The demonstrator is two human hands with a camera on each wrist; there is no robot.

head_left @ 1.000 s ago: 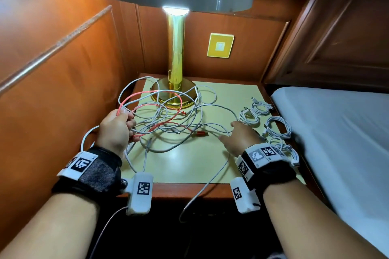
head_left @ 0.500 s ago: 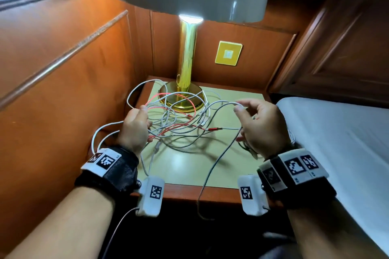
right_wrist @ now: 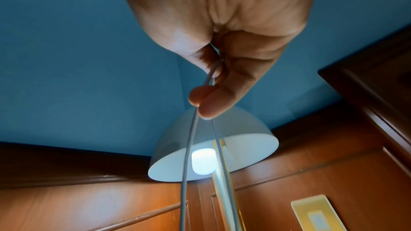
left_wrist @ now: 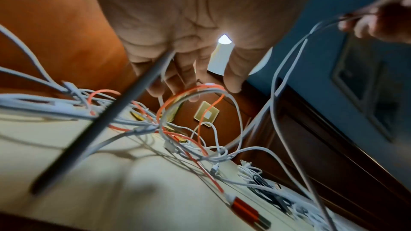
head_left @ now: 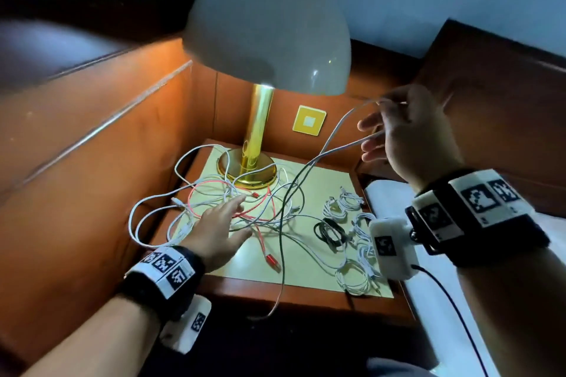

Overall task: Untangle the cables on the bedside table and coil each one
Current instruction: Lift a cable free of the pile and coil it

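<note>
With several coiled cables (head_left: 343, 203) already lying at the table's (head_left: 309, 277) right edge, I pinch a white cable (head_left: 335, 135) in my raised right hand (head_left: 407, 135) while my left hand (head_left: 219, 228), fingers straight, presses the remaining tangle (head_left: 239, 202).

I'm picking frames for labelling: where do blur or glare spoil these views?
Head view: right hand motion-blurred, tangled cables fairly sharp. Left wrist view: bulb glare between the left hand's fingers, near cables smeared. Right wrist view: lit bulb blown out, cable soft.

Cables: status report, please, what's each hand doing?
Right hand pinches white cable, lifted. Left hand open over tangle. Lamp base amid loops.
</note>
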